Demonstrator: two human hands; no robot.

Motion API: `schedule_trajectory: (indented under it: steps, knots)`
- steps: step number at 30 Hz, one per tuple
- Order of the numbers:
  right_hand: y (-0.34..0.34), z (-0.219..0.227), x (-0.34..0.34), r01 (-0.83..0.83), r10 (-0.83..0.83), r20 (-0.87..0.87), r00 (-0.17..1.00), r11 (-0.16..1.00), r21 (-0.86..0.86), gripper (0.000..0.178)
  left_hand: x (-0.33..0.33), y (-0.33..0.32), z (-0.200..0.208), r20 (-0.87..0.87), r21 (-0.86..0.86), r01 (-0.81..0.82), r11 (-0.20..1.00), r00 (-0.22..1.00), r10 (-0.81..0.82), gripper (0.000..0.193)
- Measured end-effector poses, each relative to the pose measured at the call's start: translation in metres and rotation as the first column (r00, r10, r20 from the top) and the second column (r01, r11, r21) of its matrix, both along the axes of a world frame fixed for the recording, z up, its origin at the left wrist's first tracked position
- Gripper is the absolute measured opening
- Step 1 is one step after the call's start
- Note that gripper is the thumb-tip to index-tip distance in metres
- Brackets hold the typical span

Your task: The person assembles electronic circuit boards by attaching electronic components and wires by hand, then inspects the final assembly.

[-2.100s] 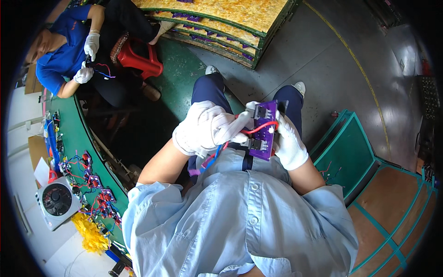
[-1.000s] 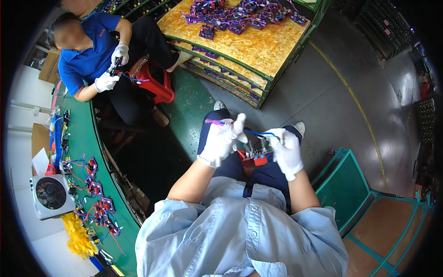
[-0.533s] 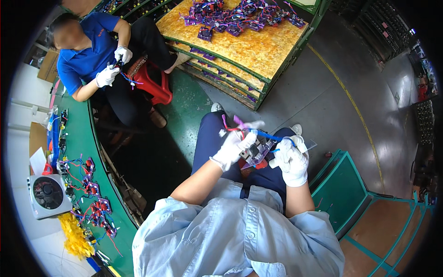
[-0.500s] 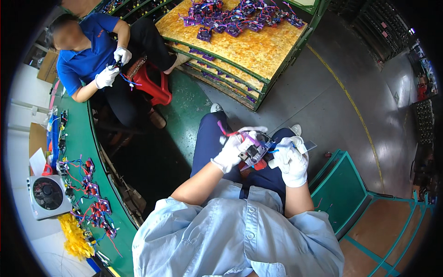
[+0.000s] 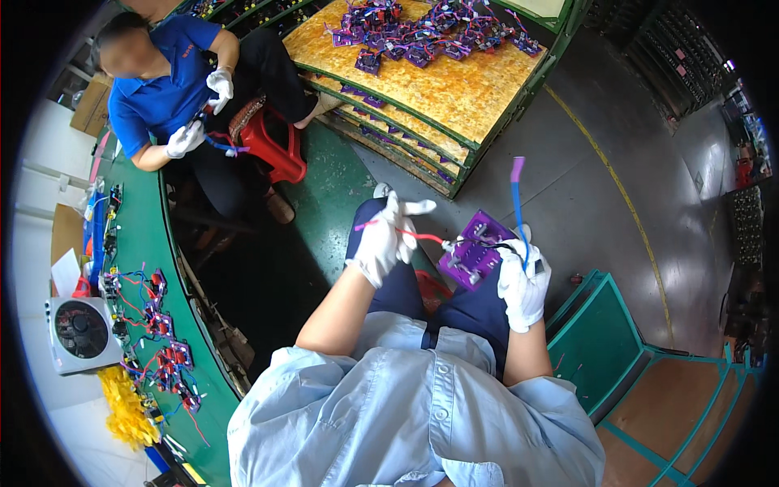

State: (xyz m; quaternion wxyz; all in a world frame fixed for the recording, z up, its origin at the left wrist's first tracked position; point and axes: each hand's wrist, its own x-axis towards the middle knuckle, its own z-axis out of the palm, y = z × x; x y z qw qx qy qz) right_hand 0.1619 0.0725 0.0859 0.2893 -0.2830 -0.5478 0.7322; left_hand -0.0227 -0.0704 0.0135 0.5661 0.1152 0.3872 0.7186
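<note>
- We hold 1 purple circuit board (image 5: 475, 260) over our lap, w/ 2 gloved hands.
- Right hand (image 5: 523, 280): fingers closed round the board's right edge, also gripping 1 blue wire (image 5: 516, 213) that sticks straight up.
- Left hand (image 5: 388, 239): fingers pinching 1 red wire (image 5: 422, 237), pulled taut leftward from the board; other fingers spread.
- 1 co-worker in blue shirt (image 5: 154, 89) sits upper left on 1 red stool (image 5: 272, 146), 2 white gloves, holding wires.
- Stacked wooden pallets (image 5: 430, 89) ahead carry many purple boards, approx a dozen+, too small to count.
- Green table (image 5: 150, 268) on left: several wired boards, 1 small fan (image 5: 77, 333), 1 yellow bundle (image 5: 126, 406).
</note>
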Motion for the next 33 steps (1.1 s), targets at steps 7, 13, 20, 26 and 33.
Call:
schedule_trajectory:
  steps: [7, 13, 20, 26, 33]
  knots:
    - [0.005, -0.002, -0.001, -0.087, 0.139, -0.055, 0.989, 0.835, 0.543, 0.014, 0.078, 0.031, 0.036, 0.347, 0.072, 0.079, 0.994, 0.932, -0.099, 0.061]
    - [0.002, -0.02, -0.014, 0.202, -0.173, -0.104, 0.979, 0.831, 0.518, 0.015, 0.11, 0.045, 0.027, 0.191, -0.009, -0.297, 0.955, 0.937, 0.293, 0.055]
    - [-0.016, -0.007, -0.021, 0.163, -0.341, -0.178, 0.923, 0.767, -0.621, 0.01, 0.077, 0.019, 0.026, 0.074, 0.077, -0.05, 0.996, 0.996, 0.044, 0.057]
    - [-0.002, -0.017, -0.024, -0.104, 0.18, -0.049, 0.983, 0.745, 0.659, 0.014, 0.093, 0.014, 0.038, -0.434, -0.091, 0.262, 0.961, 0.858, -0.275, 0.046]
    - [0.005, -0.007, -0.046, -0.517, 0.32, 0.415, 0.852, 0.378, 0.768, 0.023, 0.088, 0.001, 0.017, 0.21, 0.099, 0.294, 0.951, 0.928, -0.309, 0.044]
